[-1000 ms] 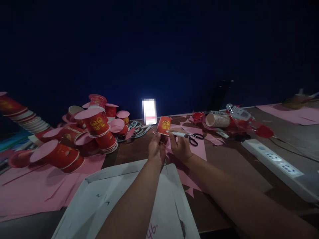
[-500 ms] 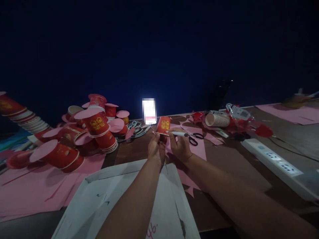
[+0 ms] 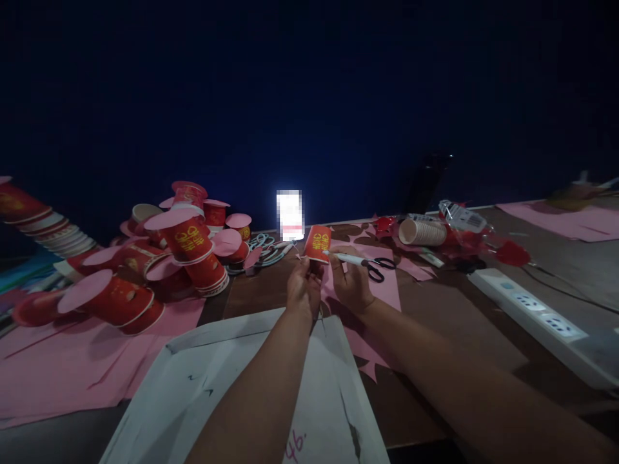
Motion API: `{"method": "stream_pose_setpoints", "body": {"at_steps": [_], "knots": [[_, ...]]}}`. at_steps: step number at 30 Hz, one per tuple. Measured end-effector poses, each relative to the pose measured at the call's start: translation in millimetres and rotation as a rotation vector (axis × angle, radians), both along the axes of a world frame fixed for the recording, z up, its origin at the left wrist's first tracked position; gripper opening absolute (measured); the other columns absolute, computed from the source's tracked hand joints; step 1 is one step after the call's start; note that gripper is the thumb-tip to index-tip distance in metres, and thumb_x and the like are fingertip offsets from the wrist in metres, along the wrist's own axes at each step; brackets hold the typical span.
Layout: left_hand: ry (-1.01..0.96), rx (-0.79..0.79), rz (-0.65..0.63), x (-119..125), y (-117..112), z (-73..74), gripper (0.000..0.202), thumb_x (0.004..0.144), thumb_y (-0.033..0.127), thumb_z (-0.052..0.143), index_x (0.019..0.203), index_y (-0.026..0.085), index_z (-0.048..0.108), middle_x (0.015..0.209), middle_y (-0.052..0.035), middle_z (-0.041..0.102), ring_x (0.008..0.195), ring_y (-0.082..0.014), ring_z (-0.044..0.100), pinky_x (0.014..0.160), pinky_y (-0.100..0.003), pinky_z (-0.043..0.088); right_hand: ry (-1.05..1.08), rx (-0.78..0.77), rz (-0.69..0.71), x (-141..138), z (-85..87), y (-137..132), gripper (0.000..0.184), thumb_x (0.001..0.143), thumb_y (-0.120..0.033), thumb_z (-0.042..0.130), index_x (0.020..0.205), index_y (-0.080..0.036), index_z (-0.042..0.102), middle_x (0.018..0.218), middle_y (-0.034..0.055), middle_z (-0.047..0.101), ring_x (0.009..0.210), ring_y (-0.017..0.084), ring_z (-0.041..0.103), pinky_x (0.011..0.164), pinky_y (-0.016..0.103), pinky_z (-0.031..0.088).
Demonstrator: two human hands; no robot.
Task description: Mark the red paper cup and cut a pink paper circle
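My left hand (image 3: 303,287) is closed around the lower end of a red paper cup (image 3: 318,243) with gold characters on its side. The cup is tilted, and my fingers hide part of its bottom. In my right hand (image 3: 352,283) is a white pen-shaped tool (image 3: 349,258), gripped like a pen. Its tip points at the cup's lower right side; whether it touches cannot be made out. Just beyond that hand lie scissors (image 3: 382,264) with black handles, on cut pink paper (image 3: 387,290). A white board (image 3: 232,361) with raised edges sits under my forearms.
Red paper cups with pink discs (image 3: 184,238) are piled on the left, over pink sheets (image 3: 62,367). A coiled cable (image 3: 271,251) lies behind my left hand. To the right are a stack of cups (image 3: 422,232), plastic wrapping (image 3: 461,218) and a power strip (image 3: 536,316). A bright screen (image 3: 290,216) stands behind.
The tip of the white tool has shifted slightly upward along the cup. Both hands keep nearly the same place and grip, and the cup has barely moved.
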State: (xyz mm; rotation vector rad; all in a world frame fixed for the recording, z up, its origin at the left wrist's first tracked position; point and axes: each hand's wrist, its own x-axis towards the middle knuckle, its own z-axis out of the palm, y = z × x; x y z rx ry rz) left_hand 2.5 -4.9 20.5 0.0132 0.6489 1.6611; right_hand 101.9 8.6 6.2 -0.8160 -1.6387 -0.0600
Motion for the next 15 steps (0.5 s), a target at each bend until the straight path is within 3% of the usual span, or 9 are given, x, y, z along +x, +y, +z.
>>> {"method": "stream_pose_setpoints", "body": {"at_steps": [15], "knots": [[0.0,0.025,-0.024,-2.2,3.1,-5.0,0.01,0.086,0.009,0.053,0.079,0.011,0.059,0.066,-0.0018,0.064,0.057,-0.0088,0.061,0.059,-0.02,0.051,-0.021,-0.037,-0.004,0.5,-0.3,0.5,0.01,0.091,-0.024,0.048,0.092,-0.02,0.058,0.089,0.0077,0.067,0.086,0.022,0.061,0.077,0.04,0.047]]}}
